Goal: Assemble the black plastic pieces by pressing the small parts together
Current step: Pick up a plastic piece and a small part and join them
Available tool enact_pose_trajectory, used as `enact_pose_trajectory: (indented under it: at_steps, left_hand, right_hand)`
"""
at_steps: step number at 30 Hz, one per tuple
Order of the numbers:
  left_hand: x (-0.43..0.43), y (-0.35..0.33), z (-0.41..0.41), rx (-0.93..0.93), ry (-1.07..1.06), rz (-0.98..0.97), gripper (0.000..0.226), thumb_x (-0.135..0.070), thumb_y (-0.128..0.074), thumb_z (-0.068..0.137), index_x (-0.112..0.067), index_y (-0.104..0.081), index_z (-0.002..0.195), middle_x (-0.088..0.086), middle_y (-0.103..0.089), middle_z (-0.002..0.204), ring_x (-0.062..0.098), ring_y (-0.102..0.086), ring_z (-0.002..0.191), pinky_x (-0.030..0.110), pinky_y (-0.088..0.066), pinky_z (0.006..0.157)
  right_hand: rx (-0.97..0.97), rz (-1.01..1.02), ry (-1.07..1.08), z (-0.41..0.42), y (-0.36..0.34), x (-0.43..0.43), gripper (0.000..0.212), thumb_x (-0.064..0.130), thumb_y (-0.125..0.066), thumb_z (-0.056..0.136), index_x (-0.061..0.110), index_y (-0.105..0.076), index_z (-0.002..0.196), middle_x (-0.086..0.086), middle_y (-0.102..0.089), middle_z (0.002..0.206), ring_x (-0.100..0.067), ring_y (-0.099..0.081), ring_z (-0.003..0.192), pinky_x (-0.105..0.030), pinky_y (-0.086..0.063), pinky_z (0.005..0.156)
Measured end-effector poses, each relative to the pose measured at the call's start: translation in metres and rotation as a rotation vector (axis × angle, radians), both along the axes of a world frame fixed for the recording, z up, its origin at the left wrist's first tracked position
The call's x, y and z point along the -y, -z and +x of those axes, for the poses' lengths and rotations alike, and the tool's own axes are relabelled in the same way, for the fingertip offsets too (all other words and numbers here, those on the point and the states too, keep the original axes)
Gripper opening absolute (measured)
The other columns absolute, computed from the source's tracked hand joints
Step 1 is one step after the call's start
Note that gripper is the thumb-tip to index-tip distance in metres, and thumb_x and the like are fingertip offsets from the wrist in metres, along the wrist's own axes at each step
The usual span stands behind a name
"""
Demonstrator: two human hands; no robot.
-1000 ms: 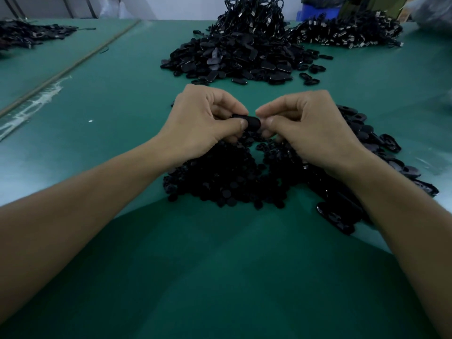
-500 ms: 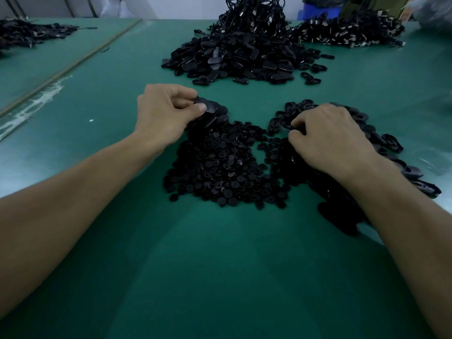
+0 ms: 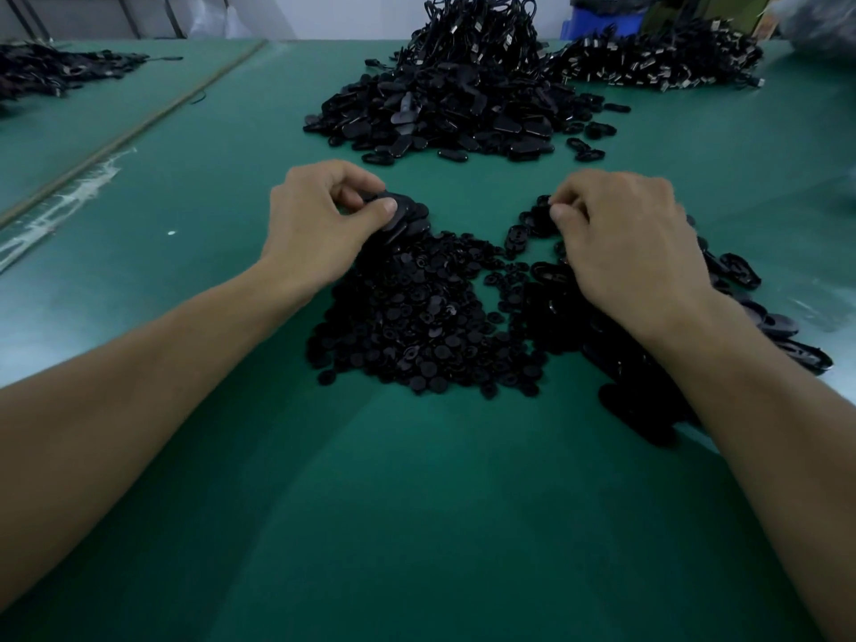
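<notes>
A heap of small round black parts lies on the green table between my forearms. My left hand is at the heap's far left corner, where thumb and curled fingers pinch a flat oval black piece on top of a few stacked ovals. My right hand rests over a spread of larger oval black shells. Its thumb and forefinger pinch a black part at the far edge of that spread. Most of that part is hidden under the fingers.
A big mound of oval black pieces sits farther back, with cables heaped behind it. Another pile with metal ends lies at the back right, and a dark pile at the far left. A blue bin stands beyond.
One second ago both hands held a piece together above the heap. They have parted: the left went to the stacked ovals, the right to the shells and then forward to their far edge.
</notes>
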State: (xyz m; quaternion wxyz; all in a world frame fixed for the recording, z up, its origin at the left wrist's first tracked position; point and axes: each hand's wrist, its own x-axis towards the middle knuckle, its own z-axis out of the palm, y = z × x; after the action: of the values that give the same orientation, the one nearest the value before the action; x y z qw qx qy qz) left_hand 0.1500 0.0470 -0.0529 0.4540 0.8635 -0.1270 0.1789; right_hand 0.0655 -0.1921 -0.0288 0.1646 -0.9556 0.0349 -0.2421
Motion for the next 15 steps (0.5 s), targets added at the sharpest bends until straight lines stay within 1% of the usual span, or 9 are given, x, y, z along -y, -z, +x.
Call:
enact_pose_trajectory:
  at_steps: [1, 2, 4, 5, 7, 9, 11, 13, 15]
  left_hand:
    - [0.003, -0.002, -0.002, 0.012, 0.027, -0.019, 0.01, -0.027, -0.079, 0.086, -0.033, -0.071, 0.083, -0.015, -0.062, 0.07, -0.009, -0.052, 0.056, 0.007, -0.041, 0.058]
    - [0.006, -0.003, -0.005, 0.024, 0.061, -0.036, 0.013, -0.026, -0.078, 0.086, -0.034, -0.071, 0.079, -0.015, -0.063, 0.066, -0.007, -0.052, 0.055, 0.008, -0.041, 0.057]
    - [0.013, -0.008, -0.013, 0.029, 0.161, -0.072, 0.011, -0.026, -0.077, 0.087, -0.033, -0.073, 0.079, -0.016, -0.067, 0.064, -0.004, -0.053, 0.057, 0.012, -0.042, 0.058]
    - [0.017, -0.01, -0.018, 0.019, 0.224, -0.087, 0.008, -0.027, -0.076, 0.088, -0.031, -0.074, 0.081, -0.015, -0.069, 0.066, -0.002, -0.056, 0.059, 0.013, -0.044, 0.059]
    - [0.023, -0.014, -0.027, -0.025, 0.355, -0.105, 0.002, -0.028, -0.075, 0.089, -0.029, -0.075, 0.087, -0.012, -0.073, 0.072, 0.002, -0.063, 0.065, 0.017, -0.05, 0.059]
    - [0.027, -0.015, -0.033, -0.075, 0.447, -0.112, 0.004, -0.023, -0.075, 0.089, -0.026, -0.074, 0.092, -0.009, -0.075, 0.076, 0.005, -0.068, 0.069, 0.019, -0.054, 0.06]
    - [0.029, -0.016, -0.035, -0.119, 0.478, -0.145, 0.008, -0.015, -0.075, 0.09, -0.022, -0.073, 0.094, -0.003, -0.077, 0.079, 0.008, -0.071, 0.071, 0.021, -0.056, 0.062]
    - [0.03, -0.016, -0.036, -0.146, 0.489, -0.189, 0.008, -0.01, -0.074, 0.09, -0.016, -0.072, 0.095, 0.003, -0.076, 0.078, 0.011, -0.071, 0.069, 0.021, -0.056, 0.063]
    - [0.03, -0.018, -0.036, -0.163, 0.494, -0.233, 0.008, -0.007, -0.073, 0.09, -0.013, -0.072, 0.094, 0.004, -0.076, 0.076, 0.012, -0.071, 0.068, 0.022, -0.057, 0.064]
  right_hand:
    - [0.009, 0.086, -0.052, 0.0, -0.001, -0.001, 0.019, 0.026, -0.053, 0.103, 0.018, -0.069, 0.109, -0.005, -0.069, 0.095, -0.023, -0.065, 0.083, -0.036, -0.055, 0.074]
    - [-0.001, 0.184, -0.116, 0.0, -0.001, -0.003, 0.016, 0.027, -0.055, 0.102, 0.022, -0.07, 0.106, 0.0, -0.068, 0.089, -0.017, -0.066, 0.078, -0.03, -0.055, 0.071]
    - [-0.063, 0.343, -0.251, -0.001, -0.001, -0.008, 0.011, 0.028, -0.06, 0.1, 0.028, -0.071, 0.101, 0.008, -0.067, 0.081, -0.007, -0.066, 0.072, -0.016, -0.048, 0.064]
    - [-0.096, 0.402, -0.306, -0.001, 0.0, -0.009, 0.011, 0.027, -0.062, 0.099, 0.029, -0.072, 0.1, 0.007, -0.069, 0.08, -0.005, -0.067, 0.07, -0.014, -0.047, 0.062]
    - [-0.129, 0.487, -0.386, -0.001, 0.001, -0.012, 0.014, 0.021, -0.063, 0.098, 0.03, -0.074, 0.103, 0.005, -0.073, 0.081, -0.003, -0.069, 0.071, -0.013, -0.047, 0.062]
    - [-0.129, 0.535, -0.446, -0.001, 0.0, -0.014, 0.02, 0.015, -0.064, 0.097, 0.03, -0.073, 0.107, 0.008, -0.074, 0.079, 0.0, -0.069, 0.072, -0.01, -0.046, 0.063]
    - [-0.131, 0.579, -0.475, -0.001, -0.001, -0.014, 0.023, 0.011, -0.066, 0.096, 0.027, -0.071, 0.112, 0.009, -0.074, 0.078, 0.0, -0.069, 0.073, -0.01, -0.048, 0.067]
    - [-0.141, 0.622, -0.475, -0.001, -0.001, -0.014, 0.024, 0.012, -0.068, 0.094, 0.023, -0.068, 0.115, 0.006, -0.075, 0.079, -0.004, -0.071, 0.075, -0.013, -0.051, 0.069]
    - [-0.131, 0.664, -0.452, -0.001, 0.0, -0.013, 0.02, 0.015, -0.071, 0.092, 0.024, -0.067, 0.109, 0.006, -0.076, 0.079, -0.008, -0.072, 0.077, -0.017, -0.052, 0.067]
